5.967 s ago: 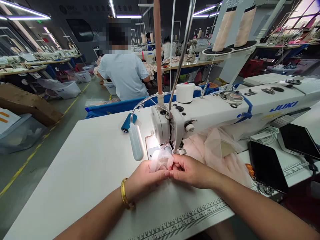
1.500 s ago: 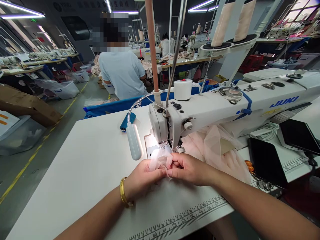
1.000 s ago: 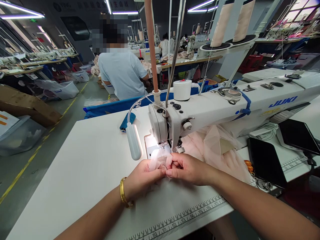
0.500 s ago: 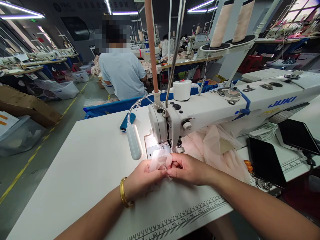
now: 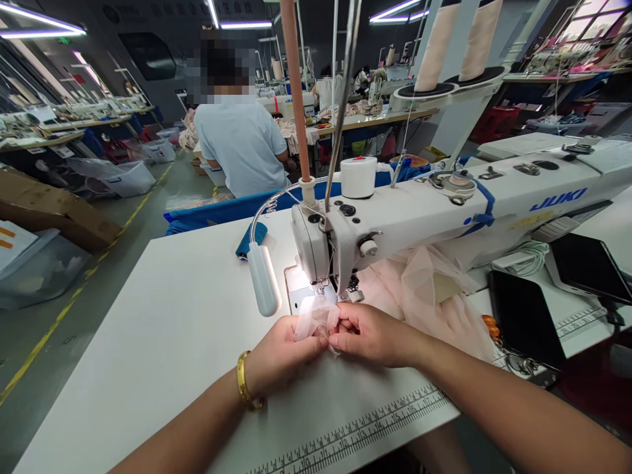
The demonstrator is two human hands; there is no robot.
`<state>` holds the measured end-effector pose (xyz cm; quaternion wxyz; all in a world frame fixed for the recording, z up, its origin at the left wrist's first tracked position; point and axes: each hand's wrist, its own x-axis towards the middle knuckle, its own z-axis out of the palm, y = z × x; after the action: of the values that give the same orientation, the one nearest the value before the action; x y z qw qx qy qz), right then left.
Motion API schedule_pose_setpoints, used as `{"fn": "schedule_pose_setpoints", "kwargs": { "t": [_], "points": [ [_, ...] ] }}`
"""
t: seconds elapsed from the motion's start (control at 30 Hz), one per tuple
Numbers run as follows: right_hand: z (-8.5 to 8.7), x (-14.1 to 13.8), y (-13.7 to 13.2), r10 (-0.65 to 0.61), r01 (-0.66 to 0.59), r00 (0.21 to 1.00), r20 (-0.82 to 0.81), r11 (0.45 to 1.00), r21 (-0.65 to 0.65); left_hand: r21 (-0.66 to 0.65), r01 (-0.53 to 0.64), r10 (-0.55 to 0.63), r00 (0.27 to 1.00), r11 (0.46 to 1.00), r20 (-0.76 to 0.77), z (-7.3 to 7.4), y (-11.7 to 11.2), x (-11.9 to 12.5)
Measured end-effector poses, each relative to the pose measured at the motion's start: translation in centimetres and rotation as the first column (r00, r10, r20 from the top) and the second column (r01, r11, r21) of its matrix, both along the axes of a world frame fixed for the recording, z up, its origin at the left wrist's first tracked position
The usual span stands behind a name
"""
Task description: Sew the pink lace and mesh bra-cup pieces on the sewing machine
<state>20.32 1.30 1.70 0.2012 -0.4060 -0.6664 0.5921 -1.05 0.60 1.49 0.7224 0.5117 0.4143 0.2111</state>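
Note:
Both my hands meet just in front of the presser foot of a white JUKI sewing machine (image 5: pixel 444 207). My left hand (image 5: pixel 284 352), with a gold bangle at the wrist, pinches a small fold of sheer pale pink tulle fabric (image 5: pixel 312 318). My right hand (image 5: pixel 368 334) pinches the same fold from the right, fingertips touching the left ones. More of the pink tulle (image 5: pixel 424 293) lies bunched under the machine arm to the right. The lamp (image 5: pixel 259 276) lights the needle area.
A white table (image 5: pixel 162 329) has a printed ruler (image 5: pixel 355 438) along its front edge. Two dark phones or tablets (image 5: pixel 526 322) lie at right beside cables. Thread cones (image 5: pixel 461 43) stand behind the machine. Another person in a light shirt (image 5: pixel 239 141) sits at the bench ahead.
Almost nothing differs: both hands stay pinched on the tulle in front of the needle, with only a slight shift of the camera view.

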Motion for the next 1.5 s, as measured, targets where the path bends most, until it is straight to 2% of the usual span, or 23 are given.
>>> {"fn": "schedule_pose_setpoints", "kwargs": {
  "t": [0.27,0.4,0.7,1.0,1.17,1.37,1.43,1.5],
  "points": [
    [0.2,0.2,-0.3,0.027,-0.029,0.996,-0.086,0.999,-0.032,-0.021,-0.011,0.011,1.0,1.0,0.022,-0.1,0.0,0.0],
    [0.4,-0.1,-0.4,-0.001,0.001,1.0,-0.025,1.0,-0.002,-0.015,-0.021,0.022,1.0,1.0,0.023,0.0,-0.1,0.0],
    [0.5,0.0,-0.4,-0.001,0.001,1.0,-0.004,1.0,0.03,0.01,-0.007,0.006,1.0,1.0,0.009,0.0,-0.1,-0.1],
    [-0.5,-0.1,-0.2,0.012,-0.016,0.996,-0.086,0.999,-0.046,0.014,-0.025,0.025,0.999,1.0,0.022,0.4,-0.2,0.1],
    [-0.6,-0.2,-0.3,-0.023,0.023,0.999,-0.026,1.0,0.012,-0.024,-0.097,0.097,0.995,0.995,0.0,0.9,-0.2,0.4],
    [0.3,0.8,-0.4,-0.062,0.064,0.998,-0.029,0.996,0.062,-0.002,-0.132,0.132,0.991,0.991,0.001,1.7,-0.7,0.7],
    [0.4,1.2,-0.3,-0.017,0.019,0.997,-0.073,1.0,0.023,0.02,-0.129,0.129,0.991,0.991,0.025,2.1,-1.1,0.7],
    [0.3,1.3,-0.3,0.073,-0.08,0.987,-0.145,0.996,-0.045,0.072,-0.111,0.109,0.994,0.991,0.026,2.4,-1.4,0.8]
  ]
}}
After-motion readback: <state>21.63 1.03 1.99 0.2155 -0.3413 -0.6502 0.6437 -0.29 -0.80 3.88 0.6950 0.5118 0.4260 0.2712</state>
